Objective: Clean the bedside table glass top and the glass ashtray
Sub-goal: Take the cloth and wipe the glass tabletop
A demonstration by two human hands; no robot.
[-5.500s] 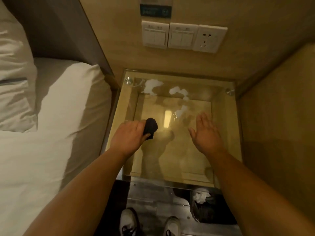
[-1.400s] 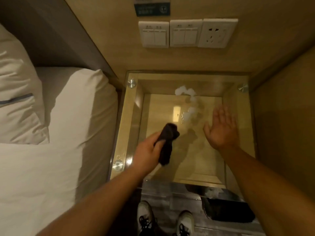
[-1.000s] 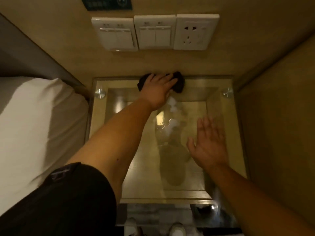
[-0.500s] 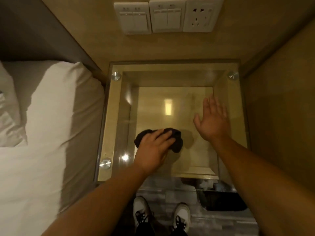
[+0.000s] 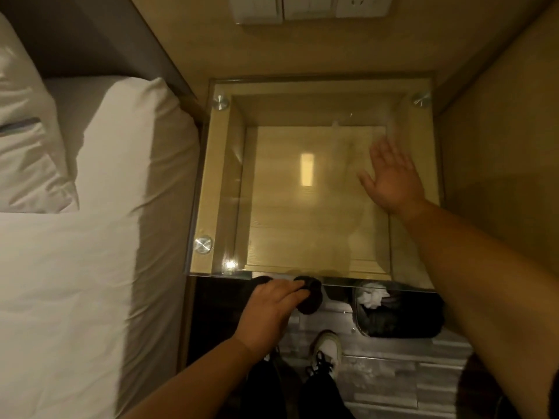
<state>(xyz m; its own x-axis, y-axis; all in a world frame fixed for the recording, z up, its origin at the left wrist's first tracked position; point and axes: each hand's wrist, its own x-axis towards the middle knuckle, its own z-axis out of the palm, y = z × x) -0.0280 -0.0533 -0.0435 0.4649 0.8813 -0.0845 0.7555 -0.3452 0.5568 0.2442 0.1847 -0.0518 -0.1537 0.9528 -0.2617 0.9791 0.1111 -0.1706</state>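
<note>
The bedside table's glass top [image 5: 272,152] lies below me, square, with metal studs at its corners and a wooden box under it. My left hand [image 5: 269,309] grips a dark cloth [image 5: 308,297] just past the glass's near edge, off the surface. My right hand [image 5: 390,173] rests flat on the right side of the glass, fingers spread. A faint smear shows on the glass beyond its fingertips. No ashtray is in view.
A bed with white sheets [image 5: 90,237] and a pillow [image 5: 27,140] borders the table on the left. Wall switches and a socket [image 5: 308,7] are above it. A dark waste bin [image 5: 399,309] with crumpled tissue stands on the floor beside my shoes [image 5: 326,349].
My left hand has dragged the cloth from the far edge back across the glass and off the near edge. The white foam patches are gone. My right hand has stayed flat on the right side.
</note>
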